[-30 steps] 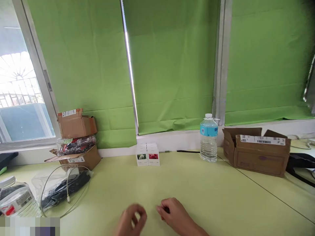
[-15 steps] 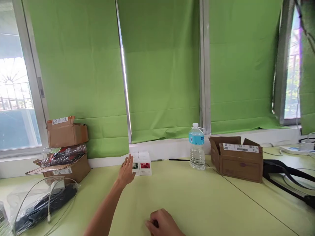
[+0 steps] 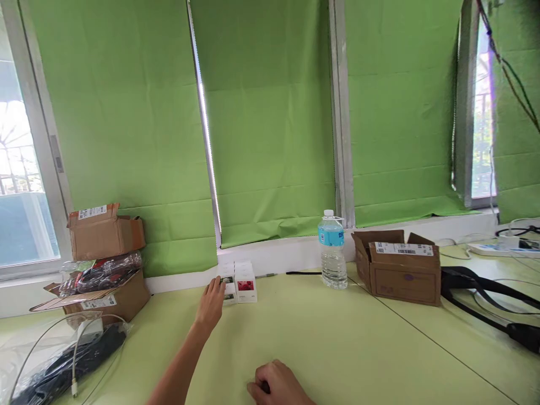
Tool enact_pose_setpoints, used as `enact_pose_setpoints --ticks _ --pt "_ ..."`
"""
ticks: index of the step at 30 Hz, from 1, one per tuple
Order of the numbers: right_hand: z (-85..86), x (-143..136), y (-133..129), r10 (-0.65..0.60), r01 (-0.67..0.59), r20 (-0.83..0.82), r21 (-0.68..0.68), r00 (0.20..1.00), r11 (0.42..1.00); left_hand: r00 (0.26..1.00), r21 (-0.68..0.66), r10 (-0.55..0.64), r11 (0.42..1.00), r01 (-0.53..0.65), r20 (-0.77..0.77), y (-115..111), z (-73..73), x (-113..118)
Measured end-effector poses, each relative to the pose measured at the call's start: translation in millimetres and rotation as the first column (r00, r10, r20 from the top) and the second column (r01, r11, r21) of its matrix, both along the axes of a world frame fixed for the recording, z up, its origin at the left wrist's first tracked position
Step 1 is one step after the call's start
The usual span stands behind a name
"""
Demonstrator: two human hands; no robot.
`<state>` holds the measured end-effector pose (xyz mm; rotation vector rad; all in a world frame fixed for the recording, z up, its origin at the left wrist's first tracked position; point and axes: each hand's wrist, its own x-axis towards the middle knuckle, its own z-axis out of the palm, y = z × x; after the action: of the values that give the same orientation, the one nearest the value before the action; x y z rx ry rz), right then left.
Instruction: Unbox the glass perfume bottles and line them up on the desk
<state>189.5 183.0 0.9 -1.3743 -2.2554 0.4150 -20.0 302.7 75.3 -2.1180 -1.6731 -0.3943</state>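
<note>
Two rows of small white boxes stand side by side against the wall at the back of the table; the front of the right row [image 3: 246, 288] carries a red picture, the left row [image 3: 229, 295] a dark green one. My left hand [image 3: 212, 302] is at the left row, its fingertips at a card or box with a green picture that stands a little higher. Whether the fingers grip it is hard to see. My right hand [image 3: 276, 383] rests curled at the bottom centre, with its fingers folded in; what it holds, if anything, is hidden.
Cardboard boxes [image 3: 105, 233] are stacked at the left, with a bagged black item [image 3: 84, 360] and a white cable in front. A water bottle [image 3: 333, 256], an open carton [image 3: 403, 278] and black straps [image 3: 472, 292] stand or lie to the right. Green blinds [image 3: 274, 129] hang behind.
My left hand has gone from spread fingers over the left row to fingers drawn together at its green-pictured front. My right hand stays curled. The view has shifted slightly.
</note>
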Motion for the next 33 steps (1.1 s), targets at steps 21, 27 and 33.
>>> enact_pose_setpoints --ticks 21,27,33 --pt "21.7 0 -21 -0.034 0.019 -0.133 -0.115 0.99 0.993 0.666 -0.311 0.092 0.925 0.218 0.74 -134 16.9 35" --pt "21.1 2 -24 0.041 -0.058 -0.166 -0.097 0.985 0.994 0.358 -0.326 0.064 0.578 0.748 0.932 -137 1.1 14" --pt "34.1 2 -29 0.163 -0.181 -0.237 -0.055 0.958 0.982 0.244 -0.217 0.047 0.637 0.74 0.969 -134 -14.4 7"
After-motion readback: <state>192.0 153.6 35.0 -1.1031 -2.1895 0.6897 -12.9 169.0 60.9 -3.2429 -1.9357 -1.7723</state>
